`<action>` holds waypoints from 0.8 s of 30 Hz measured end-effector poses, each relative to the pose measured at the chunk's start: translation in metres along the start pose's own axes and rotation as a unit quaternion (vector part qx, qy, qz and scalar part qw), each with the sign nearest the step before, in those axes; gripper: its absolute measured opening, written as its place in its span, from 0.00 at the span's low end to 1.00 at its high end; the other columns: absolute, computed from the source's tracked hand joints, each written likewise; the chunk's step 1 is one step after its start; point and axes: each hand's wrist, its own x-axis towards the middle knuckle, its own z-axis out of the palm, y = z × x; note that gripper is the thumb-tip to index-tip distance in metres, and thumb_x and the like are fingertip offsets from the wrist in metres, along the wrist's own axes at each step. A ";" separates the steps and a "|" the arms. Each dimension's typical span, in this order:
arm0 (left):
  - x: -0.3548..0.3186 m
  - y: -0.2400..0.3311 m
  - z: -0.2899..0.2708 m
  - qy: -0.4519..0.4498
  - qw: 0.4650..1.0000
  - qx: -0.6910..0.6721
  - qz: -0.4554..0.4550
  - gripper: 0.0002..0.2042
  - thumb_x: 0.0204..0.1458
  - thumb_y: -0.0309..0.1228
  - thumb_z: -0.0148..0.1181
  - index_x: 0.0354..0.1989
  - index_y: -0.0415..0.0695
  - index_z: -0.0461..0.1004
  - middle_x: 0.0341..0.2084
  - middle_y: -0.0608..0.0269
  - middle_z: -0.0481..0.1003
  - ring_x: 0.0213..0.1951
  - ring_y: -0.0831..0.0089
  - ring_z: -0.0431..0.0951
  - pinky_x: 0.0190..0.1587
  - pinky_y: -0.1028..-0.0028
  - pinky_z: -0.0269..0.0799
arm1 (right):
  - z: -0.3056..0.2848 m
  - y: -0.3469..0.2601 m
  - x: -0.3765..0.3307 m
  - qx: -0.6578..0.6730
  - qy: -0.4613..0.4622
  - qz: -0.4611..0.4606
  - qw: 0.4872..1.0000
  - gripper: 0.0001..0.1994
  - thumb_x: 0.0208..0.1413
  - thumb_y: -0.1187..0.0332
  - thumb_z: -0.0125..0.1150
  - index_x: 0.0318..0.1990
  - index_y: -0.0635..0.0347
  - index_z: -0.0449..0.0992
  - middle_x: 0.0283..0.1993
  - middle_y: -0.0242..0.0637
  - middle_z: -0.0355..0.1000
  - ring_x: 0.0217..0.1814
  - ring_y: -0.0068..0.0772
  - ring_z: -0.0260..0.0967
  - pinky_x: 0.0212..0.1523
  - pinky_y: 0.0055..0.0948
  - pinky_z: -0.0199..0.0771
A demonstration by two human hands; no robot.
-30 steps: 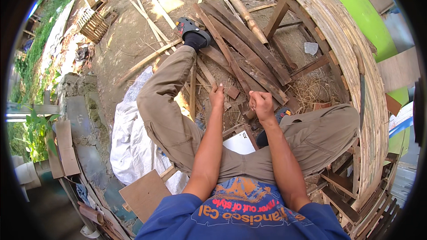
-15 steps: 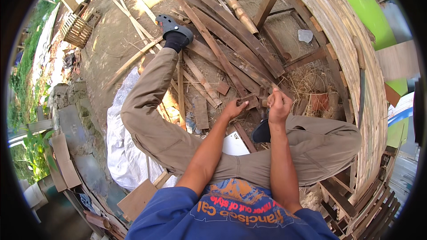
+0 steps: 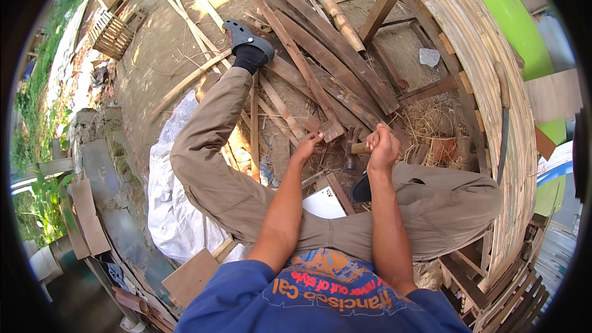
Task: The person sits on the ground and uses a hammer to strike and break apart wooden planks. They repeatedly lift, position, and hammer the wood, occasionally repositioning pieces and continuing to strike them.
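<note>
Gripping a hammer [image 3: 353,153] by its wooden handle, the right hand [image 3: 382,147] is closed in a fist, the dark head hanging just left of it above the dirt ground [image 3: 160,55]. The left hand [image 3: 306,146] pinches the near end of a short wooden slat [image 3: 327,128], fingers curled on it. Both hover over scattered planks [image 3: 333,55] between the person's spread legs, with a white sheet [image 3: 324,205] just below.

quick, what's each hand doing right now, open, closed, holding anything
Left hand: fingers pinched on the end of a small wooden piece.
Right hand: closed in a fist around the wooden handle of a hammer.
</note>
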 end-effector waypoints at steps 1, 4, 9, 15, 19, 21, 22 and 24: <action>0.001 0.004 -0.003 0.028 0.999 -0.042 0.020 0.26 0.61 0.48 0.57 0.57 0.38 0.68 0.50 0.55 0.74 0.49 0.63 0.78 0.50 0.61 0.74 | 0.000 0.001 0.000 -0.004 -0.004 -0.007 1.000 0.22 0.64 0.69 0.52 0.15 0.55 0.59 0.14 0.26 0.53 0.17 0.20 0.50 0.22 0.27 0.52; 0.015 0.029 -0.013 0.080 0.990 -0.103 0.053 0.27 0.63 0.47 0.54 0.61 0.38 0.65 0.52 0.53 0.73 0.51 0.62 0.78 0.49 0.61 0.76 | 0.002 0.001 -0.001 -0.028 -0.011 -0.026 0.999 0.23 0.64 0.68 0.52 0.14 0.55 0.58 0.14 0.26 0.53 0.17 0.20 0.51 0.22 0.26 0.52; 0.034 0.060 -0.039 0.077 0.996 -0.027 0.042 0.25 0.65 0.43 0.53 0.63 0.37 0.65 0.55 0.51 0.73 0.50 0.62 0.79 0.47 0.60 0.78 | 0.002 0.005 -0.009 -0.080 -0.018 -0.007 0.997 0.23 0.65 0.68 0.52 0.14 0.55 0.58 0.14 0.27 0.54 0.18 0.20 0.51 0.22 0.26 0.53; 0.041 0.057 -0.049 0.037 0.998 -0.006 0.049 0.29 0.62 0.46 0.57 0.63 0.35 0.65 0.58 0.47 0.69 0.60 0.57 0.71 0.53 0.57 0.76 | 0.006 0.013 -0.017 -0.100 -0.040 0.011 0.994 0.24 0.65 0.69 0.50 0.14 0.54 0.56 0.14 0.27 0.53 0.17 0.21 0.51 0.22 0.26 0.54; 0.040 0.063 -0.031 0.078 0.990 -0.101 0.053 0.36 0.58 0.51 0.60 0.66 0.36 0.61 0.62 0.47 0.66 0.63 0.56 0.67 0.53 0.57 0.77 | 0.011 0.019 -0.017 -0.119 -0.068 0.015 0.990 0.24 0.66 0.69 0.49 0.14 0.55 0.55 0.14 0.29 0.54 0.17 0.22 0.51 0.23 0.27 0.53; 0.039 0.066 -0.030 0.079 0.988 -0.127 0.049 0.38 0.57 0.53 0.62 0.67 0.36 0.60 0.63 0.46 0.65 0.64 0.56 0.67 0.53 0.58 0.78 | 0.014 0.022 -0.018 -0.131 -0.081 0.008 0.988 0.24 0.66 0.69 0.49 0.14 0.55 0.56 0.14 0.29 0.55 0.18 0.22 0.51 0.23 0.27 0.53; 0.038 0.066 -0.034 0.059 0.988 -0.137 0.046 0.39 0.57 0.53 0.62 0.67 0.35 0.61 0.63 0.46 0.65 0.64 0.56 0.67 0.53 0.58 0.78 | 0.015 0.022 -0.018 -0.137 -0.084 0.005 0.987 0.24 0.66 0.69 0.49 0.14 0.55 0.56 0.14 0.29 0.55 0.18 0.22 0.51 0.23 0.27 0.53; 0.039 0.065 -0.042 0.031 0.991 -0.122 0.049 0.39 0.56 0.52 0.63 0.67 0.35 0.61 0.63 0.46 0.65 0.64 0.56 0.67 0.53 0.59 0.78 | 0.020 0.023 -0.017 -0.145 -0.094 0.002 0.985 0.24 0.66 0.69 0.49 0.14 0.56 0.56 0.14 0.30 0.55 0.18 0.22 0.51 0.23 0.27 0.53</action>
